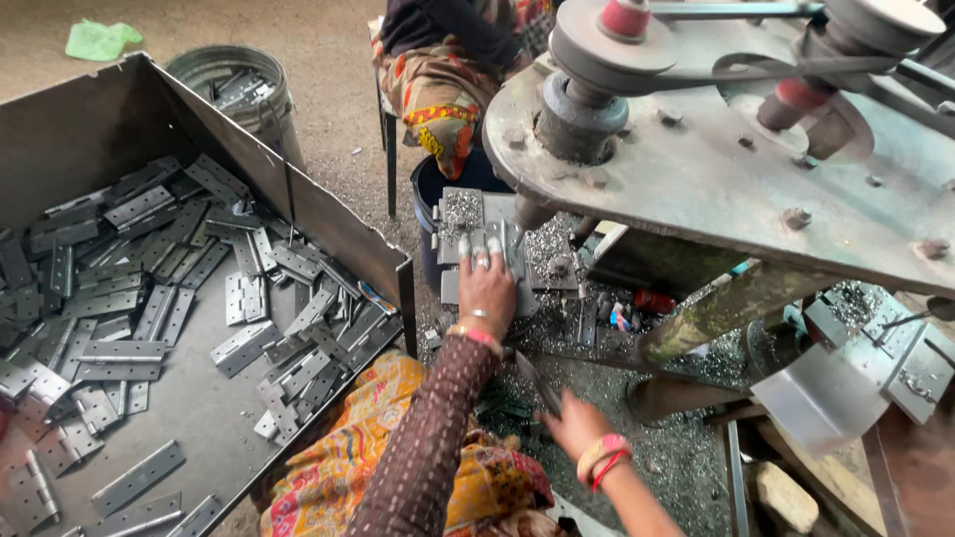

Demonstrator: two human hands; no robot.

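Note:
My left hand point(486, 283) reaches forward and presses a flat metal hinge point(494, 239) onto the small work plate point(460, 212) under the spindle of a drilling machine point(696, 149). Its fingers lie flat over the hinge. My right hand point(572, 423) is lower, near my lap, with the fingers closed around a dark lever handle point(532, 383). Bangles sit on both wrists. Metal shavings cover the plate and the bench around it.
A large metal box point(298, 199) to my left holds several steel hinges point(149, 298). A round tub point(234, 85) with more parts stands behind it. Another person sits on a stool point(388, 139) across from me. A metal chute point(826, 388) is at the right.

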